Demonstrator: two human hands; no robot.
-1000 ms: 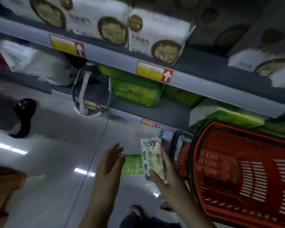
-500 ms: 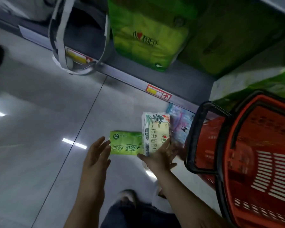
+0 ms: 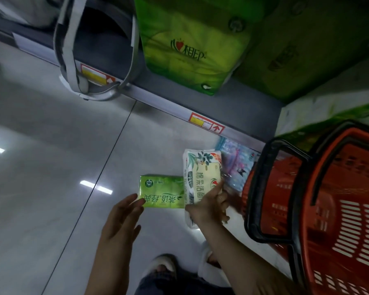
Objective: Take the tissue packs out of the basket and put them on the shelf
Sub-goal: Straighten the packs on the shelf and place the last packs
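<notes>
My right hand (image 3: 209, 204) holds a white tissue pack (image 3: 200, 173) with a leaf print, thumb across its front, just above the floor. A flat green tissue pack (image 3: 161, 191) lies on the floor beside it. The fingertips of my left hand (image 3: 121, 218) are straight and touch the green pack's near left corner. A pale blue patterned pack (image 3: 235, 165) lies behind the white one, against the shelf base. The red basket (image 3: 328, 209) with a black rim and handle hangs at the right. The bottom shelf (image 3: 239, 99) runs across the top.
Big green tissue bundles (image 3: 192, 41) stand on the bottom shelf, a white and green one (image 3: 328, 109) at the right. A grey strap loop (image 3: 73, 67) hangs over the shelf edge at the left. Price tags sit on the shelf rail. My feet (image 3: 160, 269) are below.
My view has dropped from the upper shelves to the floor and bottom shelf. My right hand has lowered the white pack toward the floor. My left hand has reached the green pack.
</notes>
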